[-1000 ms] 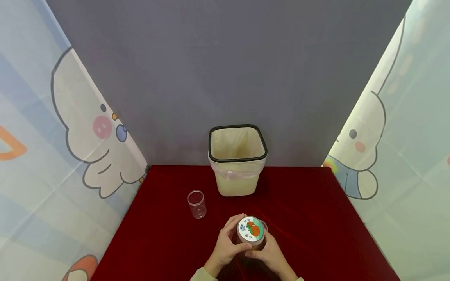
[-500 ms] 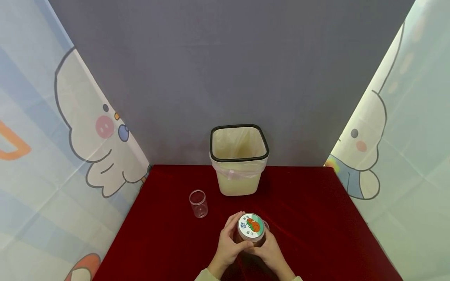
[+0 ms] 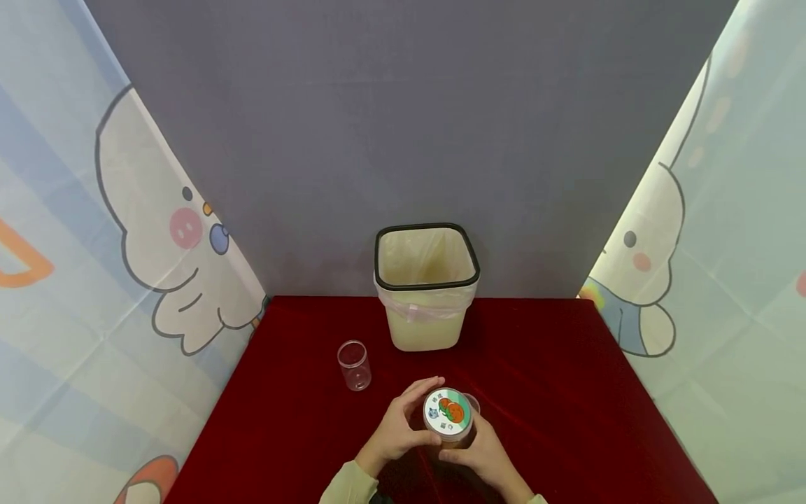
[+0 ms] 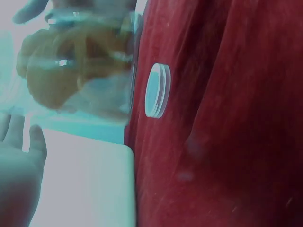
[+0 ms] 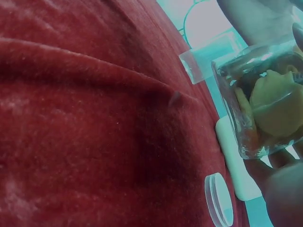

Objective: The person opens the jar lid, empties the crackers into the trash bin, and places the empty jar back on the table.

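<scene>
A clear jar with brownish-orange pieces inside sits between the two hands. Its round lid carries a white and green label with orange fruit. My right hand grips the jar from the right side. Around the lid's left side, my left hand has its fingers spread, with a gap showing between palm and lid and the thumb at the near rim. In the left wrist view its fingers are straight beside the jar. A shallow clear disc-shaped cover lies on the cloth beyond.
A clear, open cylindrical container stands to the left on the red cloth. Behind, near the grey backdrop, is a cream bin with a black rim and a plastic liner. Cartoon-printed curtains flank both sides.
My left hand has loosened and its fingers and palm have drawn away from the lid. The lid's label has turned slightly. The right hand keeps its grip on the jar.
</scene>
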`<state>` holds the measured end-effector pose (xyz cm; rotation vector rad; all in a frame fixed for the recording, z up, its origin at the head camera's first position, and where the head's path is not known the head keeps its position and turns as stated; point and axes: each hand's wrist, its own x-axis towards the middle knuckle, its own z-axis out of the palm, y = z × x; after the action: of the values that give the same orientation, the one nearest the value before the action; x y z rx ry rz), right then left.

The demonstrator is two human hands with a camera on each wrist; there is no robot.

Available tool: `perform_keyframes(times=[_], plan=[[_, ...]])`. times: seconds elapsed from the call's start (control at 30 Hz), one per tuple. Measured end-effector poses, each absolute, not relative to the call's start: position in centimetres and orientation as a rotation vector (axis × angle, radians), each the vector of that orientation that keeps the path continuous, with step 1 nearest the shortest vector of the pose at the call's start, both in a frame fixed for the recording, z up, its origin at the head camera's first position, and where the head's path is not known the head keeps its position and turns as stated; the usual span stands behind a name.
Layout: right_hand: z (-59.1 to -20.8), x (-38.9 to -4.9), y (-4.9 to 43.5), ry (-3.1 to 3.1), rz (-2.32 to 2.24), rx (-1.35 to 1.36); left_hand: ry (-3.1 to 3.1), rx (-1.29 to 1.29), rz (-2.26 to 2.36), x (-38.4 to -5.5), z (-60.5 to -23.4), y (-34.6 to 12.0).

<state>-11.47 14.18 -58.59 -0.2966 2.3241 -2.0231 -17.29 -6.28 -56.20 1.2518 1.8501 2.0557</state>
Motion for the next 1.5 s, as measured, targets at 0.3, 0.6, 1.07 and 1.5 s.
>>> perform_keyframes(times=[0.3, 0.6, 1.07, 1.5], plan=[[-58.6, -11.4, 14.3, 2.288, -2.044, -0.417, 1.680, 1.302, 1.940, -17.9, -55.6, -6.2], [-58.6, -11.5, 14.3, 2.262, -2.047, -0.320, 1.655, 1.256, 1.993, -17.7, -55.7, -5.8], [-58.5, -11.3, 14.2, 2.219, -2.074, -0.328, 1.715, 1.251, 2.073, -17.7, -56.1, -6.1], [-59.0, -11.4, 13.2, 2.397, -2.130, -0.118, 2.028, 1.068, 2.245, -15.9, -57.0, -4.7]])
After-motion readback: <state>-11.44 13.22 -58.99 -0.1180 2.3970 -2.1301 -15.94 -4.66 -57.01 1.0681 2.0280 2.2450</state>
